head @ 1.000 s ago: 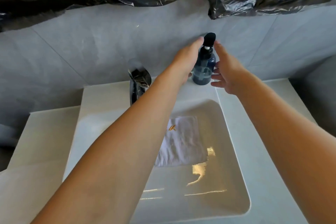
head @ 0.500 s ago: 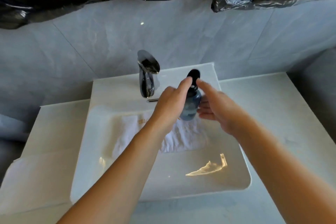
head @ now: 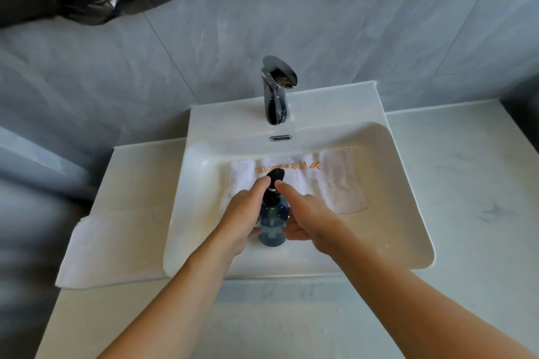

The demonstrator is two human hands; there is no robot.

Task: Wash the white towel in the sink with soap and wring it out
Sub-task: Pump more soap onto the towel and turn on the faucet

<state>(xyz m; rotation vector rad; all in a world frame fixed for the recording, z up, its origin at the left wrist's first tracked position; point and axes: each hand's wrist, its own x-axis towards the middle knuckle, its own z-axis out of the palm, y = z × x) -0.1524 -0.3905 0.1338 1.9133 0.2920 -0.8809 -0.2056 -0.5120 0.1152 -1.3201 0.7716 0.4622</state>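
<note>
A white towel with gold lettering lies flat in the back of the white sink. Over the basin, in front of the towel, I hold a blue soap bottle with a black pump head between both hands. My left hand grips its left side, index finger up at the pump. My right hand grips the right side, index finger also touching the pump head. The pump nozzle points toward the towel.
A chrome faucet stands behind the basin, with an overflow slot below it. A second folded white towel lies on the counter left of the sink. Pale marble counter extends right. Black plastic sheeting hangs above the grey tiled wall.
Both hands brought the soap bottle from the back ledge by the wall forward and down over the sink, in front of the towel. The view has tilted down.
</note>
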